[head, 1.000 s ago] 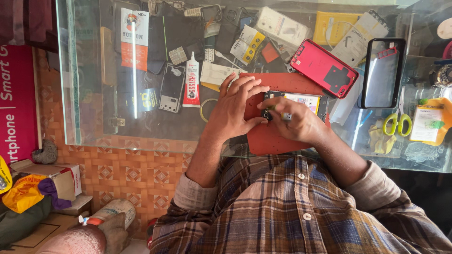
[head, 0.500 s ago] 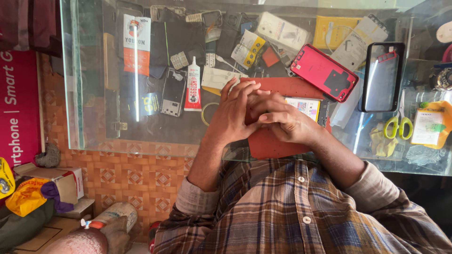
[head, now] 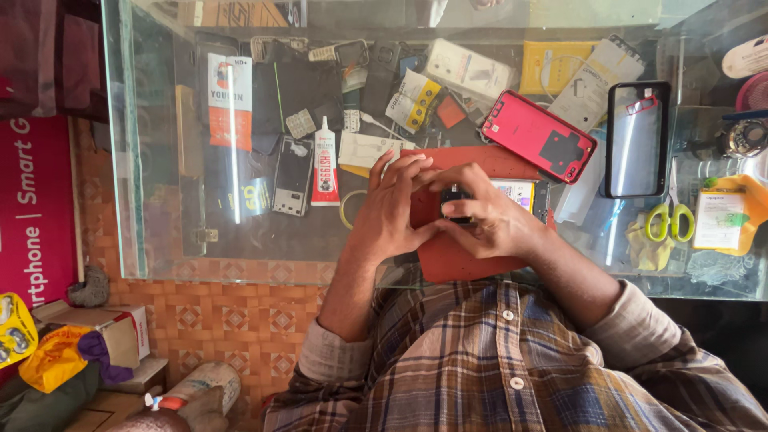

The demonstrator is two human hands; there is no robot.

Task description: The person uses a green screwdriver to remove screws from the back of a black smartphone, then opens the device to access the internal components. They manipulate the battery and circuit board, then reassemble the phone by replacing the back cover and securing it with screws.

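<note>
A small dark part (head: 458,196) is being pinched between the thumb and fingertips of the right hand (head: 488,220) at the centre of the frame, while the fingers of the left hand (head: 392,212) are being held curled and close together against it, steadying it from the left; what kind of part it is cannot be told at this size. Both hands are being held just above a red mat (head: 448,256) lying on the glass counter (head: 160,240). The step in hand is judged to be a fine fitting or pressing of the small part, and the next move is judged to call for a steady pinch and light pressure rather than force. Further out, a tube of glue (head: 325,160) and a bare phone frame (head: 291,176) are lying left of the hands, a red phone back cover (head: 538,134) is lying at the upper right, a dark phone case (head: 638,138) is lying beyond it, and green-handled scissors (head: 670,216) are lying at the right of the frame.
</note>
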